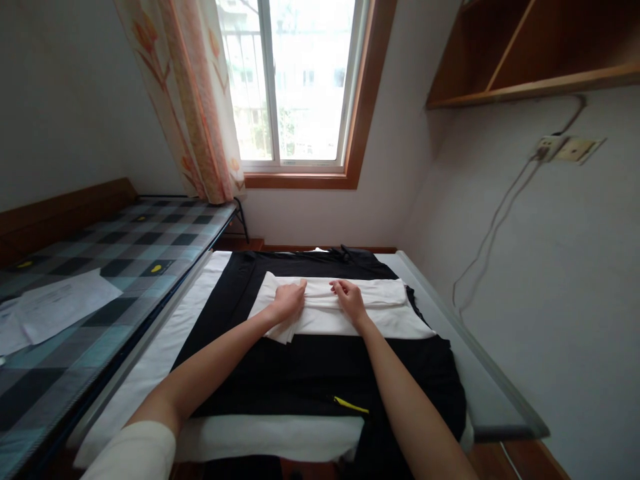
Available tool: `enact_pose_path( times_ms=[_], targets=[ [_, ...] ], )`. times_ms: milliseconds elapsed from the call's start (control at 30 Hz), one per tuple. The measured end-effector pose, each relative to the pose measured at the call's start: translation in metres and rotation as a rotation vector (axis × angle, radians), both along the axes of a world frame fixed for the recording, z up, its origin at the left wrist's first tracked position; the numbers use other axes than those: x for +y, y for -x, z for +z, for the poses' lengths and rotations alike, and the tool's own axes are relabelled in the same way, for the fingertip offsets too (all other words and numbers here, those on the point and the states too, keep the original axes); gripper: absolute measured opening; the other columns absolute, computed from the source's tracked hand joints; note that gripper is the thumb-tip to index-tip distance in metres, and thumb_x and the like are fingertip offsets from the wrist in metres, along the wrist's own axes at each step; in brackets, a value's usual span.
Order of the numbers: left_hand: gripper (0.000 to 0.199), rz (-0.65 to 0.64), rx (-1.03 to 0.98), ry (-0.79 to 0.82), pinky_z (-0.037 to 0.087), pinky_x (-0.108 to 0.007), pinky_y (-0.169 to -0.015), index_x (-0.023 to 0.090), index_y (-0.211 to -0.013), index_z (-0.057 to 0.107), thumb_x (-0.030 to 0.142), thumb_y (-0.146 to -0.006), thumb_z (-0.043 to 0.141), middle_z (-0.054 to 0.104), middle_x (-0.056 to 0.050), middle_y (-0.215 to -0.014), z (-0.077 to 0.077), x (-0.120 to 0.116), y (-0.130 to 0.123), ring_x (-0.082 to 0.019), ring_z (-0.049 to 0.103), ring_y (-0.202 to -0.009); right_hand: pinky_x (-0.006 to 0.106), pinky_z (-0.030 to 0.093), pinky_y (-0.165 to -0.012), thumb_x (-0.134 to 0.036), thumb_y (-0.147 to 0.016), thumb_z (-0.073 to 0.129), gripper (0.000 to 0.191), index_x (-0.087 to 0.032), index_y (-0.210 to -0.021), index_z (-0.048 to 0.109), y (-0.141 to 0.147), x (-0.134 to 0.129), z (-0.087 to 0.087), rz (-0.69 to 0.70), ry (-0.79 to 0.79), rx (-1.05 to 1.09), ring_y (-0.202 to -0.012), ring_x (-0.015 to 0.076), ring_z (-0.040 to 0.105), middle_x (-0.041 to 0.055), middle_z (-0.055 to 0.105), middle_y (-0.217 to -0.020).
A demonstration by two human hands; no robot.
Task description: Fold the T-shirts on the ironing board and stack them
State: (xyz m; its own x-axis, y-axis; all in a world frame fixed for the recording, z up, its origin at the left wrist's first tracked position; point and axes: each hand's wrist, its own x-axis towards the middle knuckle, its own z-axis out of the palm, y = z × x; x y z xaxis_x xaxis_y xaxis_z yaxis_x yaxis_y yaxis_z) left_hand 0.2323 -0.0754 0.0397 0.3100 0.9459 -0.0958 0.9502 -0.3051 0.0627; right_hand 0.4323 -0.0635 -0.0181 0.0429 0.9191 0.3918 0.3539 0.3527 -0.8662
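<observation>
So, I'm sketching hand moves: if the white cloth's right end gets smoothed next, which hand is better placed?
Probably the right hand: it is at the white cloth, nearer that end. The left hand is farther over, with the right between.

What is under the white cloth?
Black cloth shows past the far and near edges of the white cloth, so it seems to lie beneath. Whatever is directly under the white cloth is covered and cannot be seen.

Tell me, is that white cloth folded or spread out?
Partly folded: toward its far side, a narrower strip of the white cloth overlaps a wider layer, which lies on the black fabric.
</observation>
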Motion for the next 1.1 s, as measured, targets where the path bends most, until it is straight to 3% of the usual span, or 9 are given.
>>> enact_pose_path(
  times_ms=[300,533,667,800,867,967,1100],
  targets=[
    [0.028,0.139,-0.081,-0.128,0.043,-0.032,-0.076,0.019,-0.106,0.061,0.028,-0.095,0.037,0.07,-0.014,-0.096,0.004,0.012,0.008,-0.026,0.067,-0.091,0.028,0.047,-0.067,-0.041,-0.088,0.047,0.034,-0.016,-0.086,0.07,-0.002,-0.003,-0.002,-0.007,0.046,-0.065,-0.072,0.0185,0.064,0.0063,0.07,-0.076],
    [0.029,-0.006,-0.225,-0.047,0.043,-0.03,-0.075,0.021,-0.108,0.062,0.039,-0.091,0.048,0.07,-0.009,-0.092,0.002,0.009,0.012,-0.024,0.065,-0.088,0.028,0.045,-0.067,-0.038,-0.088,0.048,0.031,-0.017,-0.081,0.07,-0.001,-0.007,0.001,-0.001,0.046,-0.159,-0.07,0.0176,0.061,0.0057,0.07,-0.079],
    [0.028,-0.027,-0.324,-0.123,0.044,-0.027,-0.077,0.023,-0.105,0.065,0.036,-0.093,0.044,0.068,-0.007,-0.098,0.005,0.023,0.038,-0.02,0.063,-0.091,0.027,0.042,-0.069,-0.034,-0.09,0.047,0.028,-0.018,-0.079,0.068,0.0,-0.011,0.005,-0.013,0.004,-0.272,-0.073,0.0175,0.06,0.0057,0.069,-0.081],
    [0.027,0.07,-0.325,-0.248,0.043,-0.03,-0.087,0.022,-0.103,0.068,0.034,-0.09,0.048,0.066,-0.008,-0.108,0.0,0.049,0.082,-0.023,0.059,-0.103,0.027,0.036,-0.071,-0.031,-0.093,0.047,0.035,-0.019,-0.064,0.062,0.021,-0.025,0.018,0.086,-0.079,-0.517,-0.069,0.0151,0.056,0.0039,0.063,-0.072],
    [0.028,0.107,-0.381,-0.152,0.045,-0.029,-0.084,0.019,-0.096,0.07,0.036,-0.087,0.05,0.068,-0.008,-0.102,-0.006,0.06,0.103,-0.022,0.061,-0.098,0.029,0.033,-0.075,-0.035,-0.094,0.049,0.042,-0.019,-0.057,0.058,0.038,-0.035,0.023,0.174,-0.105,-0.633,-0.066,0.0143,0.054,0.0026,0.061,-0.065],
    [0.031,0.054,-0.514,0.026,0.047,-0.027,-0.073,0.017,-0.083,0.071,0.041,-0.081,0.052,0.071,-0.007,-0.086,-0.016,0.073,0.125,-0.02,0.063,-0.081,0.032,0.03,-0.079,-0.047,-0.089,0.057,0.042,-0.019,-0.058,0.06,0.06,-0.049,0.026,0.26,-0.103,-0.732,-0.068,0.0152,0.054,0.0021,0.062,-0.065],
    [0.035,0.015,-0.642,0.075,0.045,-0.025,-0.064,0.017,-0.079,0.07,0.049,-0.071,0.06,0.069,-0.005,-0.077,-0.025,0.082,0.136,-0.018,0.06,-0.072,0.033,0.029,-0.082,-0.055,-0.084,0.061,0.04,-0.019,-0.066,0.063,0.073,-0.059,0.023,0.251,-0.06,-0.746,-0.079,0.0188,0.056,0.0044,0.065,-0.074]
  ],
)
